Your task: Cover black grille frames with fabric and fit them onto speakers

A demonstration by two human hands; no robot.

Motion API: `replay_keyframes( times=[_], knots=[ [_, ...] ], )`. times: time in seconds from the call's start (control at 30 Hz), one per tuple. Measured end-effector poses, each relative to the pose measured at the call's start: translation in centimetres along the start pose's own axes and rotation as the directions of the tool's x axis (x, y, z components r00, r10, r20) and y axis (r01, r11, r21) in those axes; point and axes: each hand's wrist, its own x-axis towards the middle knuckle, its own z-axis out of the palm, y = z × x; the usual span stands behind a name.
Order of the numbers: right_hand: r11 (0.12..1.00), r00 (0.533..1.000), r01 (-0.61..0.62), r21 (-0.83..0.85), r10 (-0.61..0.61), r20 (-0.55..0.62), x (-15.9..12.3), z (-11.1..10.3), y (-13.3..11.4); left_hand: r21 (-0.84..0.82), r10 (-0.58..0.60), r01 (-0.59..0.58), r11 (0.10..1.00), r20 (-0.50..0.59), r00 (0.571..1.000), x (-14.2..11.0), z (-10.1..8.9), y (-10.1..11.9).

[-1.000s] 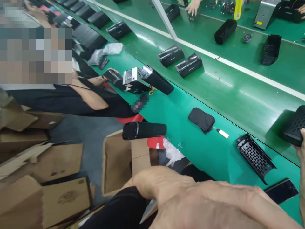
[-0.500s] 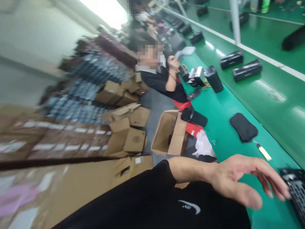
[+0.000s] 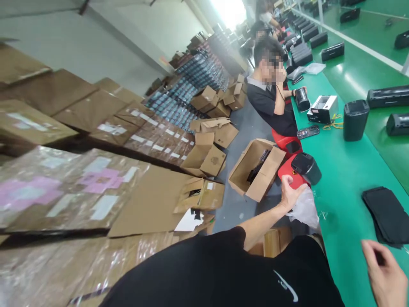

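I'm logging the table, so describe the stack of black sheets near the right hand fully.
The stack of black sheets looks dull, with rounded corners and uneven, layered edges; perhaps fabric or foam. It lies flat on the green table, near the picture's right edge. The right hand is close, apparently not touching it.

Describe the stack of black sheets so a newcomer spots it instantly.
Find the green workbench on the picture's right. Just beyond the person's right hand lies the stack of black sheets. It's flat and layered, unlike the chunky black speakers farther along.
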Motion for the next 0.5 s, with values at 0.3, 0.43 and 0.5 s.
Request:
replay_keyframes(
  times=[0.3, 0.43, 0.5],
  knots=[
    [0.966, 0.955, 0.254, 0.037, -0.257, 0.148, 4.6, 8.9, -5.7, 0.118, 0.51, -0.522, 0.845, 0.117, 0.852, 5.9, 1.0, 1.7],
    [0.99, 0.978, 0.083, -0.113, -0.103, -0.181, 6.2, 3.7, -2.1, -0.071, 0.697, -0.696, 0.715, -0.007, 0.717, 3.5, -1.0, 4.7],
    [0.988, 0.95, -0.002, -0.155, -0.047, -0.309, 6.9, 1.4, -0.6, -0.256, 0.75, -0.712, 0.654, 0.102, 0.653, 0.9, -0.8, 6.1]
  ],
)
